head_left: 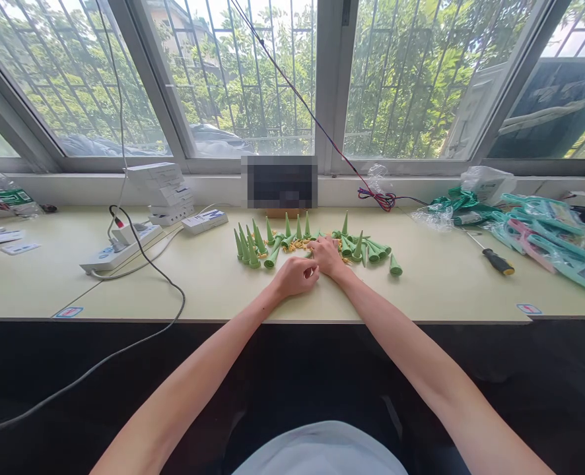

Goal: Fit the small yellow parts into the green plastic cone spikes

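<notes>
Green cones (253, 256) and yellow bits (300, 244) crowd the middle of the table (446, 287)

The cones lie in a loose band between the far and near edges, around the bits. Those toward the left edge mostly stand tip up; toward the right edge many lie on their sides, one of them a little outside the group.

The left hand (296, 276) rests on the near side of the band, fingers curled inward. The right hand (325, 254) reaches past it into the bits, fingers bent down. The two are close together; whether they touch, or whether either grips anything, I cannot tell.

Toward the left edge sit a power strip (105, 258) and stacked boxes (158, 188), with one box (205, 222) lying nearer the cones. A black cable (172, 284) runs over the near edge. A bottle (18, 196) lies by the far left corner.

At the middle of the far edge is a blurred dark block (281, 181). Toward the right edge are a screwdriver (498, 262) and a heap of green straps (545, 221).
</notes>
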The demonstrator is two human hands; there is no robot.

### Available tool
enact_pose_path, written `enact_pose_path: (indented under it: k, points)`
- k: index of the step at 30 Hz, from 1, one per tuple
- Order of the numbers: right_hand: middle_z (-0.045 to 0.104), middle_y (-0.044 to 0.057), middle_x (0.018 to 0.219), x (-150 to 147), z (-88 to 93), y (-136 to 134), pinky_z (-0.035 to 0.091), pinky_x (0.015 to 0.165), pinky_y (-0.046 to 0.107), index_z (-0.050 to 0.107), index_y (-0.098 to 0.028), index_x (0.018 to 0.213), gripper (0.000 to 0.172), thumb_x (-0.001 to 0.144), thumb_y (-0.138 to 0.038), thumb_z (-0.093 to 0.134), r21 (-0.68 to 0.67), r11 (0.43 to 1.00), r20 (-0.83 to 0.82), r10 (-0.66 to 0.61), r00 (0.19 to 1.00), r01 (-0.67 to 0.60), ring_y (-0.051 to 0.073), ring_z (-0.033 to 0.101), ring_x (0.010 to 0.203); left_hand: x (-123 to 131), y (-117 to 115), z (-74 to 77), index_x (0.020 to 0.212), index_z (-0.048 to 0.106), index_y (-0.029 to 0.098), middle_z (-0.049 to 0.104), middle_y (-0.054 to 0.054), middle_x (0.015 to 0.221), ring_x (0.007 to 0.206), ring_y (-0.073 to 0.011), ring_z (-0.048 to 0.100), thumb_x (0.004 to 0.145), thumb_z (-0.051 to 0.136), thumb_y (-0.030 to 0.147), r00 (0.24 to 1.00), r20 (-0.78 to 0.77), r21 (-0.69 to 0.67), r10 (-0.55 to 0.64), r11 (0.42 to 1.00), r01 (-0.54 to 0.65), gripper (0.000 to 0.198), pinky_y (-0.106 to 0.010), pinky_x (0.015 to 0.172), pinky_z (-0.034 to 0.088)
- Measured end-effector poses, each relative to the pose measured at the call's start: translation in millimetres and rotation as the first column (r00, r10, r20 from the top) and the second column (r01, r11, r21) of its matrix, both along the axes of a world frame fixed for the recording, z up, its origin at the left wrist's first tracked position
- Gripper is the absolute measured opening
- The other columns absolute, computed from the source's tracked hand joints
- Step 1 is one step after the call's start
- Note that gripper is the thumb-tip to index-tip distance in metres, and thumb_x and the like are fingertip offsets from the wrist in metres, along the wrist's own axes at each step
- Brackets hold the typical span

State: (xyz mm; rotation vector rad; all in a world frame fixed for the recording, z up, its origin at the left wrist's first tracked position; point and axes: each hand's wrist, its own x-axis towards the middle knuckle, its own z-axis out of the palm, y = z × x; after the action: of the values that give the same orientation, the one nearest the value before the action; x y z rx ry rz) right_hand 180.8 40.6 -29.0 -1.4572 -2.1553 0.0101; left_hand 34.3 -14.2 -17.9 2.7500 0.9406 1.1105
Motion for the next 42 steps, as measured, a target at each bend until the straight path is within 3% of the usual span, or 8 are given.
enact_pose_path:
  k: [17, 22, 27, 32, 42]
  points:
    - [0.064, 0.011, 0.096, -2, -1.2, 0, 0.028, 0.085, 0.037, 0.067, -0.017, 0.094, 0.021, 0.090, -0.015, 0.046, 0.002, 1.000, -0.016, -0.024, 1.000, 0.024, 0.026, 0.046, 0.099, -1, 3, -4.1, 0.055, 0.044, 0.019, 0.050, 0.003, 0.050, 0.046, -0.0099, 0.042, 0.080, 0.053, 0.018, 1.000, 0.007, -0.026, -0.022, 0.999, 0.022, 0.027, -0.026, 0.052, 0.037]
    - [0.065, 0.011, 0.094, -2, -1.4, 0, 0.027, 0.083, 0.036, 0.067, -0.017, 0.095, 0.022, 0.091, -0.014, 0.045, 0.019, 0.999, -0.005, -0.030, 1.000, 0.030, 0.025, 0.048, 0.096, -2, 6, -3.1, 0.060, 0.047, 0.019, 0.051, 0.001, 0.057, 0.052, -0.0113, 0.045, 0.084, 0.052, 0.018, 0.979, 0.121, 0.107, 0.162, 0.979, -0.175, 0.025, -0.026, 0.055, 0.037]
    - [0.064, 0.012, 0.099, -2, 1.0, -3, 0.026, 0.086, 0.037, 0.068, -0.018, 0.102, 0.021, 0.091, -0.020, 0.050, 0.034, 0.997, 0.005, -0.072, 0.997, 0.071, 0.027, 0.048, 0.101, -2, 6, -0.7, 0.069, 0.058, 0.018, 0.060, -0.003, 0.075, 0.057, -0.0122, 0.051, 0.088, 0.053, 0.020, 0.896, 0.215, 0.069, 0.389, 0.909, -0.411, 0.020, -0.026, 0.055, 0.038]
    - [0.064, 0.013, 0.097, -2, 3.7, -6, 0.025, 0.087, 0.038, 0.068, -0.017, 0.101, 0.020, 0.091, -0.024, 0.052, 0.030, 0.991, 0.039, -0.134, 0.990, 0.133, 0.029, 0.047, 0.102, -2, 6, -0.3, 0.072, 0.064, 0.018, 0.064, -0.006, 0.083, 0.065, -0.0157, 0.057, 0.088, 0.054, 0.022, 0.851, 0.192, 0.010, 0.489, 0.866, -0.500, 0.019, -0.028, 0.055, 0.038]
    - [0.066, 0.014, 0.097, -2, 8.6, -12, 0.024, 0.087, 0.040, 0.068, -0.016, 0.097, 0.021, 0.090, -0.022, 0.049, 0.048, 0.981, 0.061, -0.192, 0.979, 0.189, 0.029, 0.047, 0.100, -3, 7, 0.8, 0.076, 0.070, 0.018, 0.065, -0.008, 0.083, 0.062, -0.0178, 0.056, 0.090, 0.052, 0.027, 0.751, 0.133, -0.076, 0.646, 0.762, -0.643, 0.024, -0.030, 0.055, 0.037]
